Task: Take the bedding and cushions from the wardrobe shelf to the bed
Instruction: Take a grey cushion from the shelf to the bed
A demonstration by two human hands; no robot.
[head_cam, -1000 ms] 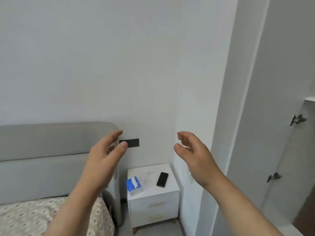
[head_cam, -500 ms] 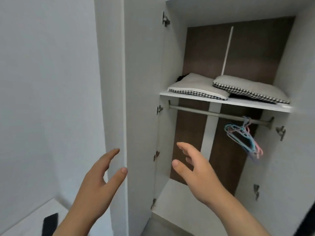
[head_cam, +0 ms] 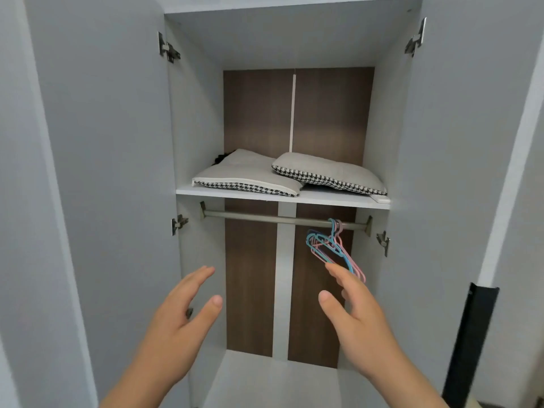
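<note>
- The left hand (head_cam: pixel 179 313) is raised empty, fingers spread and palm turned inward, seemingly ready to clasp.
- On the shelf (head_cam: pixel 338 200) above, one cushion (head_cam: pixel 241 175) lies flat at the front edge. Something dark (head_cam: pixel 220 158) sits behind it, perhaps bedding.
- A second cushion (head_cam: pixel 329 172) overlaps its corner.
- The right hand (head_cam: pixel 353 316) mirrors the left, open and empty, below the hangers (head_cam: pixel 329 245).

dark item (head_cam: pixel 220 158) behind cushion (head_cam: pixel 244 172), unidentifiable
</note>
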